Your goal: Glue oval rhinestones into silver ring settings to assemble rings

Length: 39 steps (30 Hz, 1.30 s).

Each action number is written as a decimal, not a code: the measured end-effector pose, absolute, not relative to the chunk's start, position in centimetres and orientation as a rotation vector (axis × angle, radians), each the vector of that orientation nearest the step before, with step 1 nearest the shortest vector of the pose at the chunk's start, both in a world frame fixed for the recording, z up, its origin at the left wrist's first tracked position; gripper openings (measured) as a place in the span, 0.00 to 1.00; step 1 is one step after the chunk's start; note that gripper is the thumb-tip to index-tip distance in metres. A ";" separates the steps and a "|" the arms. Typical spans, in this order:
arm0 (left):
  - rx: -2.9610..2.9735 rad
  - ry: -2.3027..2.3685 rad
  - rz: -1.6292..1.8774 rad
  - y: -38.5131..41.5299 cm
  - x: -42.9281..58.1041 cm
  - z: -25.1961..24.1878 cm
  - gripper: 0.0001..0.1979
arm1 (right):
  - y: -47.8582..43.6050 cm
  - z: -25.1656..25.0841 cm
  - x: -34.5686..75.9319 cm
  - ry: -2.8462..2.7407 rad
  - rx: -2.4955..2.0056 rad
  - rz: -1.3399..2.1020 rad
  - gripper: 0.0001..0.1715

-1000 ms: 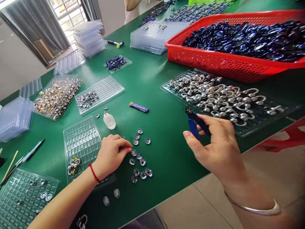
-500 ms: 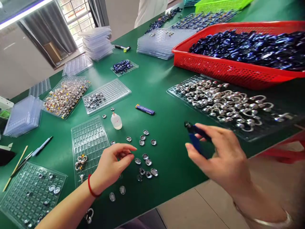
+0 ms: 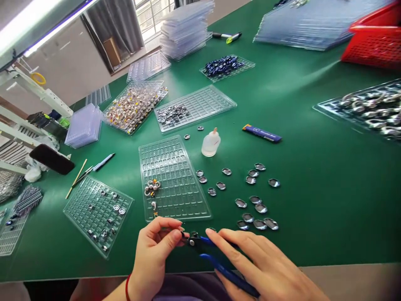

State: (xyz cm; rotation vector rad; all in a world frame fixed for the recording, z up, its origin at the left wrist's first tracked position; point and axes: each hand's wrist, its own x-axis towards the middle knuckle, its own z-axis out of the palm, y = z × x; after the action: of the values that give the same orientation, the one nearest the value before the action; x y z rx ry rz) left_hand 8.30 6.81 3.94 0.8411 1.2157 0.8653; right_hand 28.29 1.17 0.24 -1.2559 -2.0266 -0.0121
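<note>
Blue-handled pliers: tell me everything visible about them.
The pliers are small, with a dark metal head and two blue handles that look plastic-coated and are spread apart. They are held nearly level above the near edge of the green table, head pointing left. The right hand grips the handles; the left hand pinches a small piece at the tip.

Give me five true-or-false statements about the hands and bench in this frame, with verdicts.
1. The right hand holds blue-handled pliers. True.
2. The left hand lies flat on the green table. False: it is raised, fingertips pinched together at the pliers' nose.
3. The small white bottle lies on its side. False: it stands upright.
4. Loose oval metal pieces lie on the table right of the clear tray. True.
5. The red basket is beside the left hand. False: it sits far off, top right.
</note>
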 end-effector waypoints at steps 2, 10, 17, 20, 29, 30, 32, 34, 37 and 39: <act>0.827 1.227 0.881 6.5 7.5 3.8 0.10 | 1.4 0.6 27.7 -2.051 -1.249 -0.045 0.19; 0.702 1.178 0.894 6.3 5.3 3.9 0.10 | 1.6 1.7 26.4 -2.156 -1.236 -0.098 0.19; 0.697 1.129 0.933 5.9 4.3 3.5 0.10 | 1.8 2.2 25.8 -2.154 -1.231 -0.047 0.18; 0.732 1.135 0.936 5.8 4.0 3.4 0.10 | 1.9 2.5 25.5 -2.176 -1.216 -0.060 0.19; 0.714 1.169 0.908 6.0 3.4 3.6 0.08 | 2.5 2.9 25.5 -2.333 -1.148 -0.197 0.18; 0.700 1.160 0.899 6.0 3.4 3.7 0.09 | 2.6 2.9 25.5 -2.353 -1.136 -0.197 0.18; 0.675 1.141 0.886 6.0 3.3 3.8 0.09 | 2.7 2.8 25.4 -2.358 -1.114 -0.181 0.18; 0.664 1.125 0.873 6.1 3.1 4.0 0.10 | 2.9 2.7 25.4 -2.305 -1.091 -0.131 0.17; 0.664 1.133 0.880 6.2 2.3 4.2 0.10 | 3.3 2.8 25.6 -2.167 -1.146 0.097 0.16; 0.667 1.166 0.923 6.2 1.7 4.4 0.10 | 3.5 2.9 25.8 -2.077 -1.234 0.258 0.16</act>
State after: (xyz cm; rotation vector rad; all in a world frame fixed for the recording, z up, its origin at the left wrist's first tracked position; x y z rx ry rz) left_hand 1.68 6.17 4.36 0.6672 1.1663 0.9233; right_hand 25.84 3.47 2.95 -1.2339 -2.0767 0.2581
